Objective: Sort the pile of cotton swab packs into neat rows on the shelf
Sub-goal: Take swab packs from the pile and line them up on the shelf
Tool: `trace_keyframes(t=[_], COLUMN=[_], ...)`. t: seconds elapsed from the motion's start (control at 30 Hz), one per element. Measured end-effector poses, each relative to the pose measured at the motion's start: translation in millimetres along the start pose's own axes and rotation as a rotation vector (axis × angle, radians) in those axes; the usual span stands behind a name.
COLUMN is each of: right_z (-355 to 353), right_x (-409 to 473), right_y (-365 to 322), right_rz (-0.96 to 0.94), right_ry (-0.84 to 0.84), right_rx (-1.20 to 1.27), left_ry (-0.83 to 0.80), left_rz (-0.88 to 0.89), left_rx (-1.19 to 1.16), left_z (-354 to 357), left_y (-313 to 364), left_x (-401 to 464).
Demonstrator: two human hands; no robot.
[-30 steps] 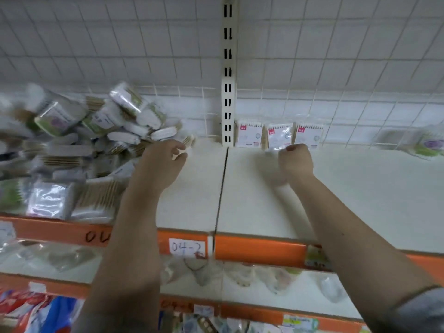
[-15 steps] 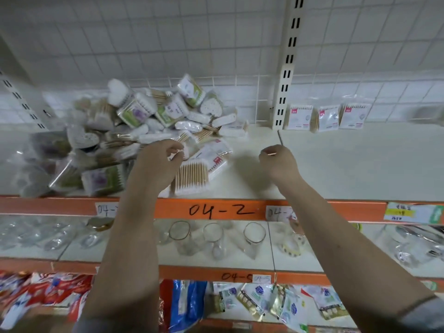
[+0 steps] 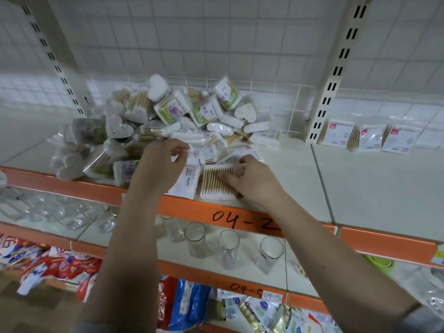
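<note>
Gripping a swab pack with our right hand beside the pile, left hand pinching another; next we're probably carrying them toward the row.

The right hand, which a second ago hovered in a fist near the row of packs, crossed to the pile and gripped a flat pack. The left hand stayed at the pile's front edge.
</note>
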State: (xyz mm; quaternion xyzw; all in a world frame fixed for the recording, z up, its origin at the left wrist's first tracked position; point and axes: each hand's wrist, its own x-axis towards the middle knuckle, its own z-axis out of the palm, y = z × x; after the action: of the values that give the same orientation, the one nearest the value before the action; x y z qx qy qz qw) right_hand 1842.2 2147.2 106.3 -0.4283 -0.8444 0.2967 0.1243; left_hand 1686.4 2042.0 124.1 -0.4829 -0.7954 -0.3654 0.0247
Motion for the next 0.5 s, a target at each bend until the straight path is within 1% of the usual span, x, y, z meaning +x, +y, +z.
trace_keyframes(t=[0.07, 0.13, 0.23, 0.33, 0.4, 0.5], right_z=[2, 3, 2, -1, -5, -8], right_x=[5, 6, 5, 5, 5, 3], right_y=[0, 0, 3, 9, 13, 19], right_rz=[0.014, -0.009, -0.132, -0.229, -0.298, -0.45], right_ry=[-0.018, -0.001, 0.005, -0.075, -0.085, -0.03], right_rx=[0.052, 0.131, 0.087, 0.072, -0.026, -0.289], left_ry=[0.008, 0.007, -0.006, -0.015, -0.019, -0.028], left_rz=[-0.001, -0.003, -0.012, -0.015, -0.018, -0.016], left_rx=[-0.004, 0.005, 0.013, 0.011, 0.0, -0.012], left_z=[-2, -3, -3, -1, 0, 1], left_y=[0, -1, -2, -3, -2, -2], left_x=[2, 3, 4, 5, 6, 6])
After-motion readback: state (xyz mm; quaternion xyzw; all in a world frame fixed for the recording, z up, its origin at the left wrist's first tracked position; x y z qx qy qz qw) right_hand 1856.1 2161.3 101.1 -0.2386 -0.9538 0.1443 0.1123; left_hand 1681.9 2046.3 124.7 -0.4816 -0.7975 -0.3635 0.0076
